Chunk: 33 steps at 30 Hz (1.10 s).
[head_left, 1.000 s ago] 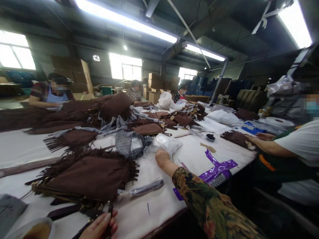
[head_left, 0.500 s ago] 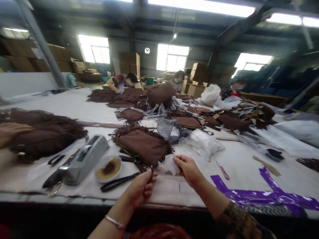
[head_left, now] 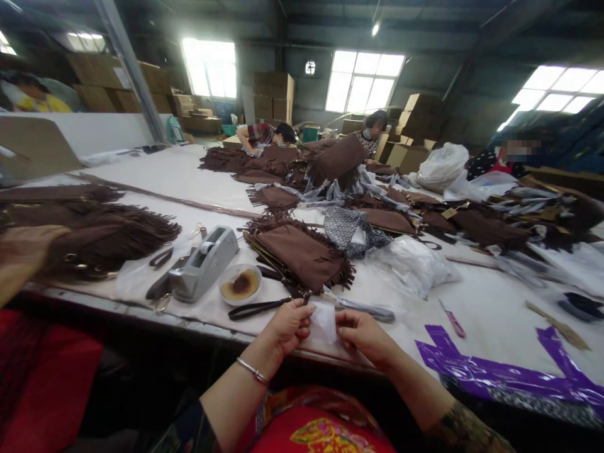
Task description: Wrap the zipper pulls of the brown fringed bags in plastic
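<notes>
From far away, I keep the white film (head_left: 323,326) pinched between left hand (head_left: 289,328) and right hand (head_left: 367,335), and the bag (head_left: 304,251) lies just beyond, nearer the left.

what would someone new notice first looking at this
Probably the shiny purple strips along the table's near edge, at right. Next, the fringed brown bag lying just beyond the hands, with a small translucent sheet held between the left hand and right hand.
</notes>
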Each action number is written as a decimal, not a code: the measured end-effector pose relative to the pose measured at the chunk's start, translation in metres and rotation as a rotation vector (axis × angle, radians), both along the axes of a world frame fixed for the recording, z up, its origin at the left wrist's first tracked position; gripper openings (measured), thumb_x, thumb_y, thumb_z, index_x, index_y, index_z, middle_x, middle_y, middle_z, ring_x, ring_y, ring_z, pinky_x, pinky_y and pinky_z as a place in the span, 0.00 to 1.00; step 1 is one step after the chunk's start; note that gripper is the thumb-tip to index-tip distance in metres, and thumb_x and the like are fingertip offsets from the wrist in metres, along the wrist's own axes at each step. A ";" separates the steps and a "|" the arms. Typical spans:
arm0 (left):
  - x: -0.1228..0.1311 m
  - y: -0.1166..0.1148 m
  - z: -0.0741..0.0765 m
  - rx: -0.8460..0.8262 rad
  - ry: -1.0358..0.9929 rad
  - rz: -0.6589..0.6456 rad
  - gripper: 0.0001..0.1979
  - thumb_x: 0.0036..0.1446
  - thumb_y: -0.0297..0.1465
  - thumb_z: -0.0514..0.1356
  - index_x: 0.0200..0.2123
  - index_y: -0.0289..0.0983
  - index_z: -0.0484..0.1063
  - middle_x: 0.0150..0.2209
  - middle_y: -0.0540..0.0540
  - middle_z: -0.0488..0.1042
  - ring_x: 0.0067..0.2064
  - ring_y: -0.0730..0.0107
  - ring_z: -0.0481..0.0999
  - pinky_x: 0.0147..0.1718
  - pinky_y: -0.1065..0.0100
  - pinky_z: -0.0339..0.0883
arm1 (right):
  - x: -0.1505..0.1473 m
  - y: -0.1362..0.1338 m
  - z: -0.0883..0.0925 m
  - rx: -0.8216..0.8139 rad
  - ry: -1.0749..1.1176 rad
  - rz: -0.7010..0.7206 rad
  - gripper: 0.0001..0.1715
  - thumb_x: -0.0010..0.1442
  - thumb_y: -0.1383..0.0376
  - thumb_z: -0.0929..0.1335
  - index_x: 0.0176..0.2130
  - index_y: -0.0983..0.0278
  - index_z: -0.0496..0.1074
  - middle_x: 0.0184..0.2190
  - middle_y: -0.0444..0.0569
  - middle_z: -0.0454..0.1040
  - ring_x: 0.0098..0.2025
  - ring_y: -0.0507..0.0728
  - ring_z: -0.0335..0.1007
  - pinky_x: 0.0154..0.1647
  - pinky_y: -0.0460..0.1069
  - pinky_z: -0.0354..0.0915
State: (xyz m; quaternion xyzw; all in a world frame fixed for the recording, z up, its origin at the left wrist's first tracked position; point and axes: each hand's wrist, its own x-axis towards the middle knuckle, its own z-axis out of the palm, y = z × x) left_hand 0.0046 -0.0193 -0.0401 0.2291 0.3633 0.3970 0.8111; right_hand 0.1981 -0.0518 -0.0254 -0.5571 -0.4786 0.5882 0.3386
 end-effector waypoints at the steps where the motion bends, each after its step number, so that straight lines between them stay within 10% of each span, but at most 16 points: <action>1: 0.000 0.000 0.001 0.009 0.018 -0.025 0.23 0.40 0.31 0.71 0.31 0.38 0.58 0.20 0.61 0.54 0.17 0.87 0.48 0.16 0.80 0.35 | 0.007 0.000 0.003 0.015 -0.092 0.033 0.08 0.45 0.64 0.71 0.30 0.65 0.75 0.19 0.42 0.70 0.18 0.47 0.57 0.18 0.44 0.52; 6: 0.006 0.001 0.006 0.043 0.146 -0.166 0.21 0.40 0.34 0.71 0.31 0.37 0.61 0.19 0.60 0.56 0.17 0.86 0.48 0.16 0.77 0.34 | 0.015 0.016 0.017 0.070 -0.179 -0.034 0.21 0.57 0.51 0.65 0.36 0.65 0.76 0.34 0.50 0.77 0.27 0.52 0.69 0.22 0.45 0.60; 13: 0.002 0.000 0.009 0.047 0.239 -0.188 0.21 0.42 0.37 0.71 0.33 0.36 0.64 0.21 0.59 0.58 0.17 0.85 0.52 0.15 0.78 0.38 | -0.011 0.031 0.010 0.270 -0.332 0.215 0.11 0.52 0.61 0.68 0.27 0.64 0.79 0.21 0.43 0.73 0.25 0.52 0.63 0.27 0.46 0.56; 20: -0.016 0.003 0.012 -0.112 0.098 -0.107 0.10 0.55 0.33 0.62 0.37 0.32 0.72 0.31 0.46 0.72 0.26 0.76 0.71 0.26 0.73 0.66 | -0.009 0.005 0.001 0.133 -0.161 0.035 0.10 0.48 0.61 0.71 0.26 0.66 0.76 0.20 0.42 0.71 0.23 0.50 0.60 0.26 0.46 0.53; 33: -0.002 0.012 0.017 0.015 0.132 -0.164 0.20 0.41 0.36 0.72 0.36 0.31 0.75 0.20 0.54 0.62 0.22 0.80 0.61 0.21 0.76 0.52 | -0.021 -0.026 -0.004 0.035 0.056 -0.190 0.16 0.46 0.56 0.75 0.28 0.67 0.77 0.23 0.45 0.74 0.25 0.52 0.64 0.28 0.47 0.59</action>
